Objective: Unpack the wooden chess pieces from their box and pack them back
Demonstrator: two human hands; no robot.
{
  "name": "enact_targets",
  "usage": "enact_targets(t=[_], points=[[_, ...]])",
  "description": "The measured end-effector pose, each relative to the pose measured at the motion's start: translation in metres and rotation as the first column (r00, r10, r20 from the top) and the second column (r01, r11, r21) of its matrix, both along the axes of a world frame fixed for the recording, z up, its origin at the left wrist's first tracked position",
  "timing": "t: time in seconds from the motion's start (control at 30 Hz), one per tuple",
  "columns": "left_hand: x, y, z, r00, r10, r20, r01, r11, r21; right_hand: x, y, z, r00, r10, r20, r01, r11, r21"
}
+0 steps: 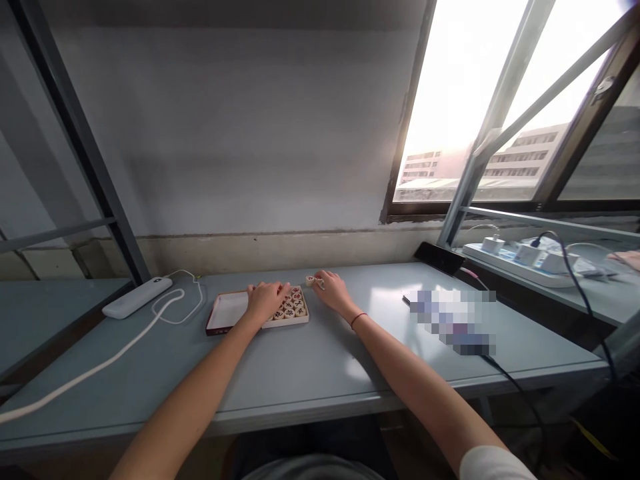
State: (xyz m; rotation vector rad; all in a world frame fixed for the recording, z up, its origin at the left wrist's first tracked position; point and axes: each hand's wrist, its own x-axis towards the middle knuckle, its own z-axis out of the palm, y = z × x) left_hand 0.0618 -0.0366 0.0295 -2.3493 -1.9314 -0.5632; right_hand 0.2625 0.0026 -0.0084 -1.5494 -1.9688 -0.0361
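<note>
An open box [284, 324] lies on the desk, its white tray filled with rows of round Chinese chess pieces [289, 313] marked with red and dark characters. Joined to its left is the red-edged lid [231, 311], white inside. My left hand [267, 300] rests over the middle of the box, fingers apart, covering some pieces. Just beyond the box's far right corner, my right hand [331, 288] has its fingers curled at a Chinese chess piece [310, 281]. Something pale shows between these fingers, partly hidden.
At the left lie a white power bank [137, 297] and a white cable [110, 360]. A blurred-out flat object [453, 323] with a black cable lies on the right. Behind it are a dark bar [439, 258] and a power strip [520, 265]. Metal posts frame the desk [310, 373].
</note>
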Motion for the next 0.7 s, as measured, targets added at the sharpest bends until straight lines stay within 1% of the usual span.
enact_targets(t=[0.1,0.23,0.33,0.4,0.43,0.5,0.6,0.7], points=[[0.001,0.0,-0.001,0.998,0.062,0.015,-0.062,0.998,-0.007,-0.001,-0.001,0.0,1.0,0.016,0.0,-0.016,1.0,-0.009],[0.001,0.003,-0.004,0.985,0.154,0.078,-0.149,0.987,-0.063,-0.001,0.0,-0.001,1.0,0.026,-0.01,-0.027,0.999,-0.032],[-0.001,0.005,-0.004,0.979,0.166,0.115,-0.16,0.986,-0.054,-0.001,-0.002,0.001,0.999,0.029,-0.021,-0.03,0.999,-0.018],[-0.001,0.005,-0.001,0.98,0.138,0.142,-0.14,0.99,0.006,-0.002,-0.006,0.006,0.999,0.049,-0.022,-0.049,0.998,0.042],[-0.001,0.004,0.0,0.979,0.117,0.165,-0.126,0.991,0.043,-0.004,-0.009,0.009,0.997,0.079,-0.013,-0.078,0.994,0.081],[0.003,0.001,0.004,0.969,0.067,0.24,-0.091,0.992,0.089,-0.009,-0.016,0.015,0.984,0.175,0.026,-0.177,0.972,0.152],[0.013,-0.007,0.008,0.907,-0.004,0.42,-0.032,0.996,0.08,-0.022,-0.027,0.02,0.946,0.312,0.089,-0.324,0.925,0.201],[0.022,-0.014,0.008,0.829,-0.076,0.554,0.039,0.996,0.079,-0.033,-0.033,0.022,0.924,0.369,0.102,-0.382,0.9,0.21]])
